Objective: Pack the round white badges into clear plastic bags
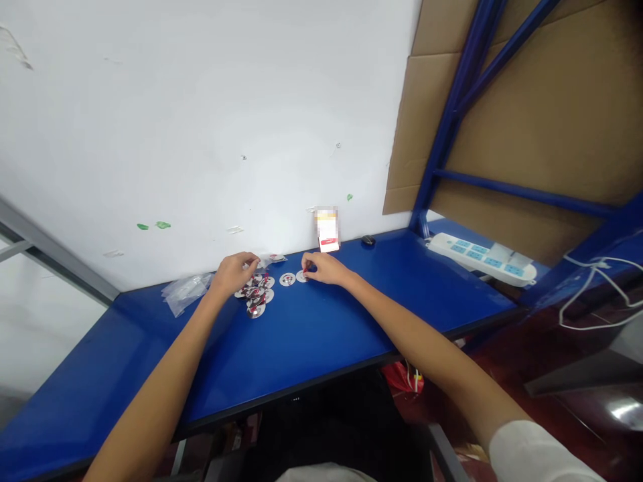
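Observation:
My left hand [235, 273] is closed in a pinch on the edge of a clear plastic bag [265, 262]. A round printed piece [276, 258] shows at the bag's far end. Below these fingers lies a loose heap of round white pieces with dark and red print [256, 294]. My right hand [324, 268] is also closed, its fingertips pinching a small red item whose kind I cannot make out. Partly beneath those fingertips is one round disc [301, 276]. Another single disc [287, 280] lies flat between the heap and my right hand.
Several clear bags [185, 292] lie on the blue table [281, 355] at the left. A lit phone [327, 231] leans against the white wall. A black mouse-like object [368, 240] sits to its right. Beyond the right side are a power strip [482, 258] and a blue metal frame [447, 134].

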Demonstrator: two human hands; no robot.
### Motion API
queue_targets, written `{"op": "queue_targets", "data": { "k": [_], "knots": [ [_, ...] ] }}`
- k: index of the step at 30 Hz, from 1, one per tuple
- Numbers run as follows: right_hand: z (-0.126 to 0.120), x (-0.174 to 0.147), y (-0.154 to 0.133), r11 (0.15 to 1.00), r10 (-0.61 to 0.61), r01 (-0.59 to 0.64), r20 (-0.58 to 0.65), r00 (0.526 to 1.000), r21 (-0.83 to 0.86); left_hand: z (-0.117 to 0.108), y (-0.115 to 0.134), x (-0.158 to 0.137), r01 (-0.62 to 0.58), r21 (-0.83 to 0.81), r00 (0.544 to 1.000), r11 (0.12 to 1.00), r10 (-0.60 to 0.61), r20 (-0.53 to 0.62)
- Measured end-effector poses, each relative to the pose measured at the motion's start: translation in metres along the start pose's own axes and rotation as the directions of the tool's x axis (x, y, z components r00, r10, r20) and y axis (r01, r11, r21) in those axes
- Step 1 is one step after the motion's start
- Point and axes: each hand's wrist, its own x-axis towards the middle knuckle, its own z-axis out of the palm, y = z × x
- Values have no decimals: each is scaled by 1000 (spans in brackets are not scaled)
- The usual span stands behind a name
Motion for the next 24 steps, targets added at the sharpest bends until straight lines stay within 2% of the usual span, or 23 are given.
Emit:
{"op": "queue_targets", "data": {
  "k": [4,8,18,24],
  "knots": [
    [2,0,3,999,19,-19,11,1000,46,-2,-15,0,50,13,998,999,-51,36],
    [4,2,5,999,23,-24,17,1000,39,-3,-19,1,60,-6,992,998,-59,112],
    [1,2,0,998,-10,11,19,1000,-67,-15,-3,0,43,-143,960,989,-1,280],
    [0,2,1,998,-21,24,44,999,-61,-2,6,-1,-8,-109,947,994,43,320]
  ]
}}
